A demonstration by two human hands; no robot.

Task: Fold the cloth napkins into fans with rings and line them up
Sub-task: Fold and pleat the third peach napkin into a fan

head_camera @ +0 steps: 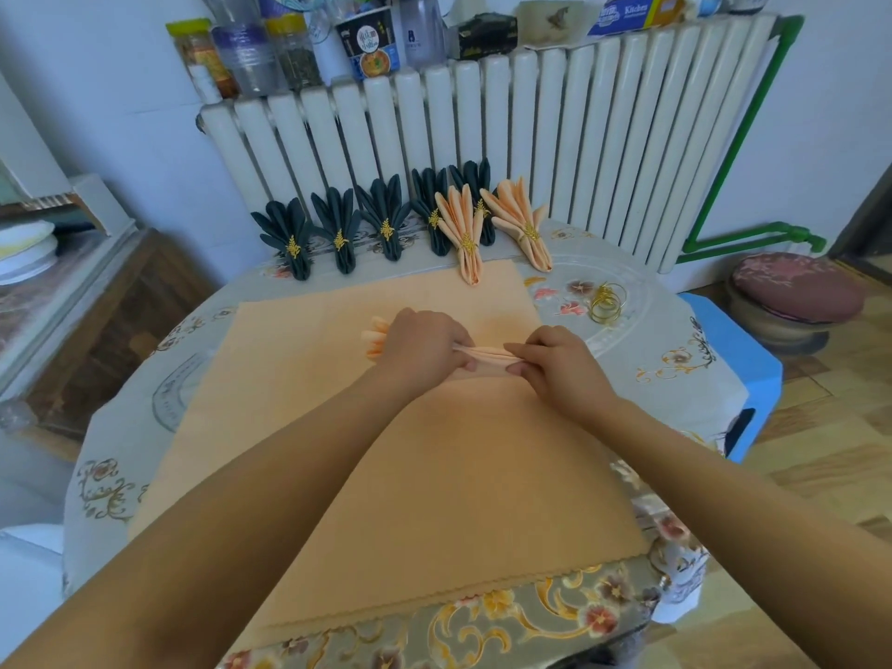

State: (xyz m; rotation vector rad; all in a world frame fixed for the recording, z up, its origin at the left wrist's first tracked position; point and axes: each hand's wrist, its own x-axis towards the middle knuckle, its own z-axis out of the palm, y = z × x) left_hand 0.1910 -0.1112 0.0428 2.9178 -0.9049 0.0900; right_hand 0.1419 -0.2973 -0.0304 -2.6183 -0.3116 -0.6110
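Both hands pinch the pleated peach napkin (485, 355) lying crosswise: left hand (422, 347) mid-strip, right hand (555, 362) nearer the gold rings (607, 302).

Soft, even daylight, bright overall; source not visible. Shadows faint, only a weak one under the forearms on the peach cloth (434, 451). No harsh glare; radiator (482, 137) reads slightly washed out. Strong wide-angle bending at edges: radiator fins splay, walls curve. Mild softness throughout, corners blurrier than centre.
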